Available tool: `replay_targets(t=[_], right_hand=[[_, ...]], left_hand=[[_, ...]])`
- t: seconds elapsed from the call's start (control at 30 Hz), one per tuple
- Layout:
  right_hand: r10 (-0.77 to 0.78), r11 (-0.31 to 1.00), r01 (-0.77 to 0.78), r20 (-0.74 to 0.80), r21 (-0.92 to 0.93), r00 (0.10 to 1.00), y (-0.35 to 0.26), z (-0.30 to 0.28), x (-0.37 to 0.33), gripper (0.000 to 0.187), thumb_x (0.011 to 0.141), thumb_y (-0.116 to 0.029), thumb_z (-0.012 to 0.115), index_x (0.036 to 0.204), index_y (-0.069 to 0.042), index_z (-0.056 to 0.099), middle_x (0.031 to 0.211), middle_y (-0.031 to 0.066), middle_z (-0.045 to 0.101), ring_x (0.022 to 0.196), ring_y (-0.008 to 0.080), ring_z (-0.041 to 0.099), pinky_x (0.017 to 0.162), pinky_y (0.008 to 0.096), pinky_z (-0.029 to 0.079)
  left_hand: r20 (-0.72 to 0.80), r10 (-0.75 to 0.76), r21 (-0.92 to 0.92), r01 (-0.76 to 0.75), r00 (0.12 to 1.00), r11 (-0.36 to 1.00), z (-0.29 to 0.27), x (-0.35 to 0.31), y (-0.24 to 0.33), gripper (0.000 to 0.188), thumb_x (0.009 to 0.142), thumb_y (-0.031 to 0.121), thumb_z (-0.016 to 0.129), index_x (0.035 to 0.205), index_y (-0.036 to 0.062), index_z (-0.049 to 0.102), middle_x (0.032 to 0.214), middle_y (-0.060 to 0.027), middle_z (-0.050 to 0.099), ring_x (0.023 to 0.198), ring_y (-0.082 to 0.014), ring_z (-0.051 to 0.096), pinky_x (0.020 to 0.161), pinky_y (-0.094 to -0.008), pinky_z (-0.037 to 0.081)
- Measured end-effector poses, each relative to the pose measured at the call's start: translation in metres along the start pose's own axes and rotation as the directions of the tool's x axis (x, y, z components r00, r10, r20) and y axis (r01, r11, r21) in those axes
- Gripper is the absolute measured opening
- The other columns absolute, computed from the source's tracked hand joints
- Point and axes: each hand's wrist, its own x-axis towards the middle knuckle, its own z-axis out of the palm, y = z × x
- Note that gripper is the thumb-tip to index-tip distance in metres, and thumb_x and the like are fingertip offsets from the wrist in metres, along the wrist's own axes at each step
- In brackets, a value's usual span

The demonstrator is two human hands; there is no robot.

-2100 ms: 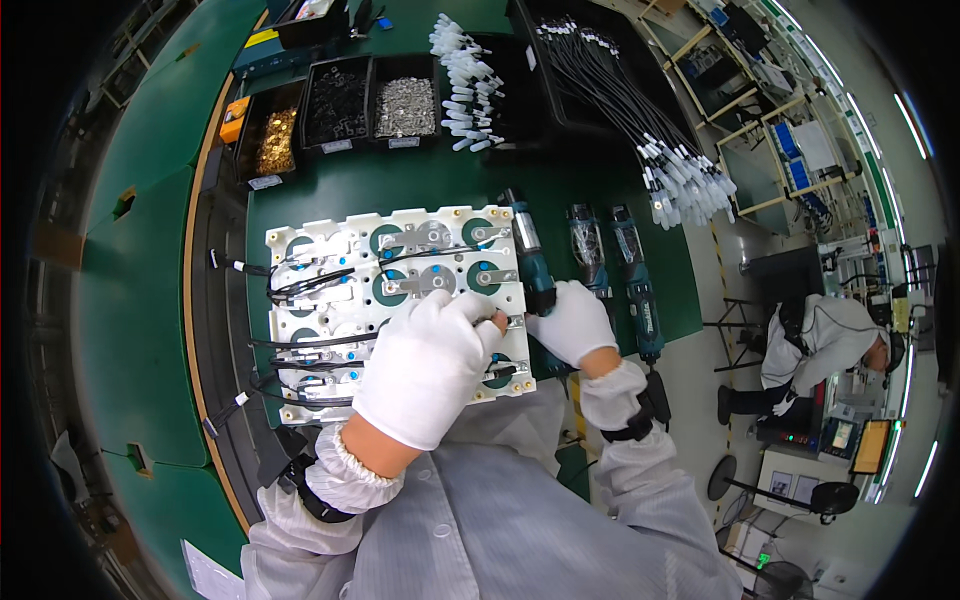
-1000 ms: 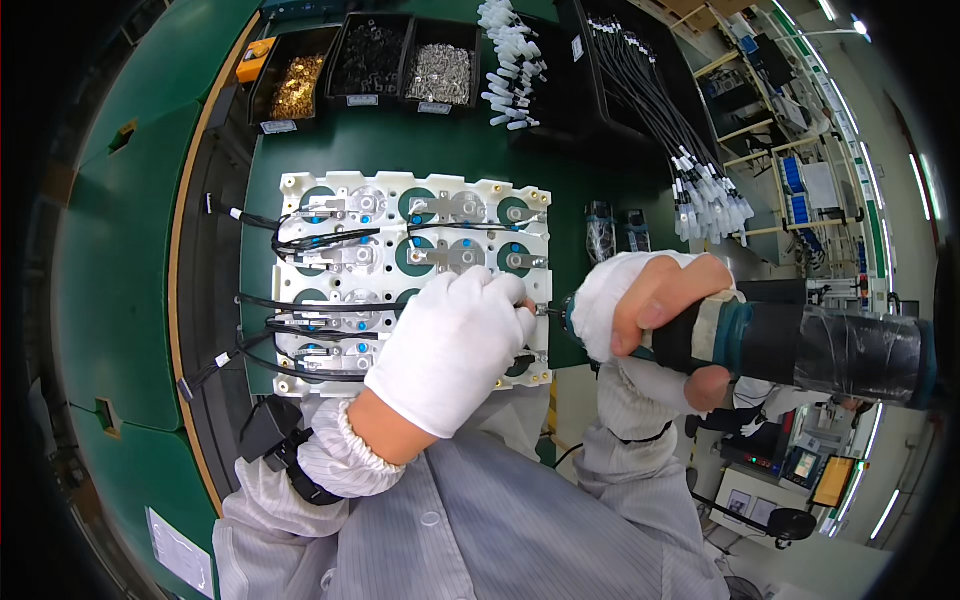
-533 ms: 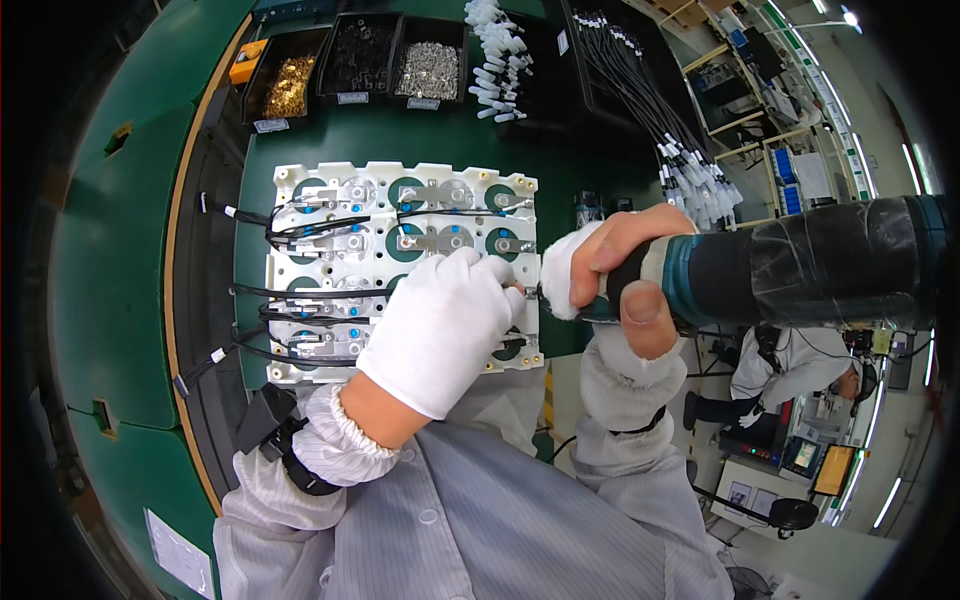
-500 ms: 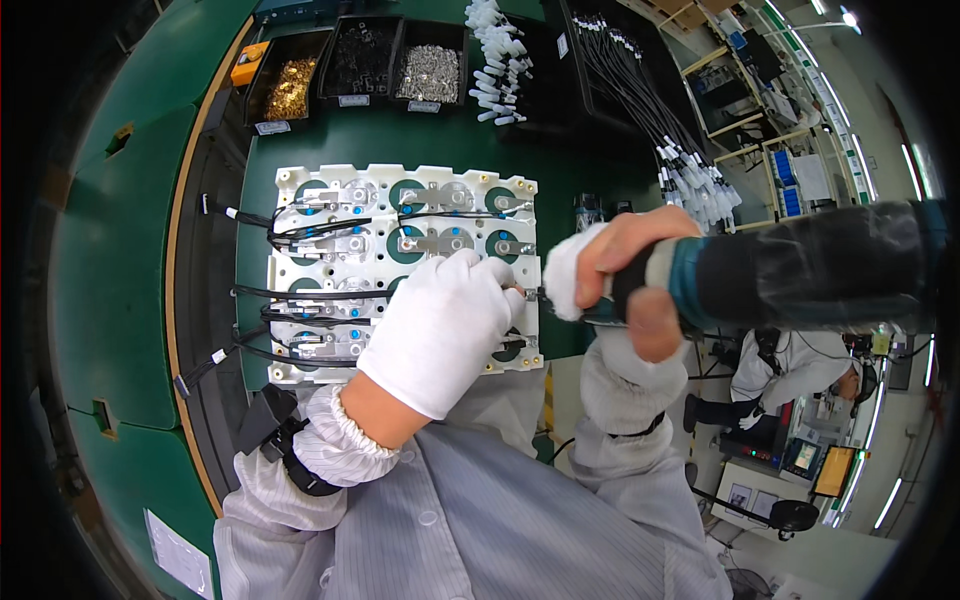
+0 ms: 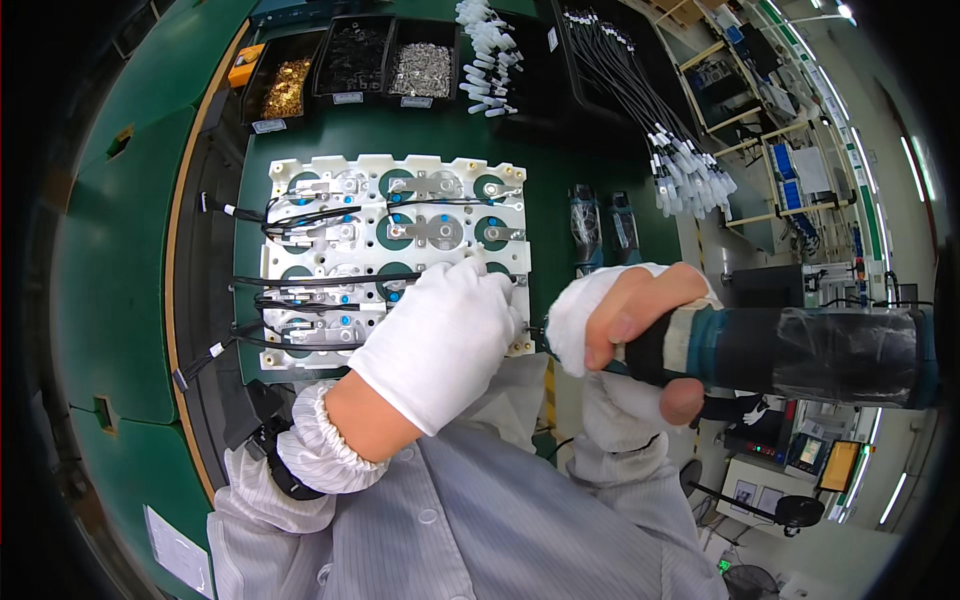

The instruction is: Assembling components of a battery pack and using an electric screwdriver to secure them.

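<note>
A white plastic frame [image 5: 375,258] with round holes, metal tabs and black cables lies on the green bench. My left hand [image 5: 440,340], in a white glove, rests over its near right part. Its fingers are curled together, and whatever they pinch is hidden. My right hand [image 5: 635,315], partly gloved with bare fingertips, grips a teal and black power screwdriver [image 5: 800,350] held sideways. The tool's bit points left at the frame's right edge, close to my left fingertips. Whether the bit touches a screw cannot be made out. Black cables [image 5: 330,281] run off the frame's left side.
Along the back stand bins of brass parts [image 5: 287,88], black parts [image 5: 352,58] and silver parts [image 5: 422,72]. White-capped cable ends [image 5: 488,60] and a bundle of black cables [image 5: 640,90] lie beside them. Two more teal and black tools [image 5: 586,225] sit right of the frame.
My right hand and the power screwdriver have come nearer to me, bringing the bit lower along the frame's right edge. My left hand has shifted slightly nearer too, fingers still curled.
</note>
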Motion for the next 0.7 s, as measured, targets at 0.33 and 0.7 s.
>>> replay_targets(t=[0.33,0.7], right_hand=[[0.128,0.99,-0.129,-0.019,-0.063,0.992,-0.008,0.013,-0.001,0.051,0.083,-0.047,0.083,0.096,-0.003,0.06,0.078,0.0063,0.066,0.07,0.0142,0.062,0.067,0.0278,0.052],[0.058,0.844,-0.33,-0.54,-0.423,0.839,-0.017,-0.033,0.002,0.035,0.084,-0.015,0.081,0.107,0.0,0.059,0.078,0.0081,0.067,0.066,0.017,0.069,0.063,0.0301,0.056]], left_hand=[[-0.003,0.036,-0.014,-0.036,0.999,0.999,0.004,0.004,0.001,0.008,0.079,0.003,0.063,0.085,0.001,0.067,0.087,-0.015,0.063,0.086,-0.0319,0.064,0.078,-0.039,0.054],[-0.419,-0.425,-0.341,0.295,0.802,0.893,-0.12,-0.098,-0.009,0.028,0.083,0.002,0.068,0.11,0.003,0.071,0.116,-0.0134,0.071,0.104,-0.0248,0.066,0.087,-0.0356,0.054]])
